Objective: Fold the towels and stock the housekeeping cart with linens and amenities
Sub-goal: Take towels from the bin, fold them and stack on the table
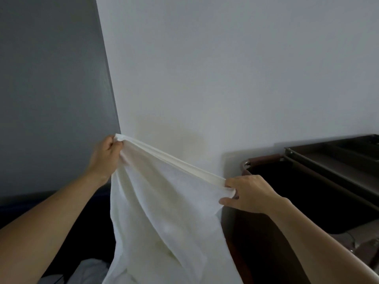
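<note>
1. Across the middle of the frame, a white towel (164,201) hangs in the air, its top hem stretched taut.
2. That hem, the long axis, slopes from centre left down to centre right.
3. The left hand (105,157) pinches the higher corner with curled fingers.
4. The right hand (249,194) pinches the lower corner between thumb and fingers.
5. At right stands a dark housekeeping cart (328,171).
</note>
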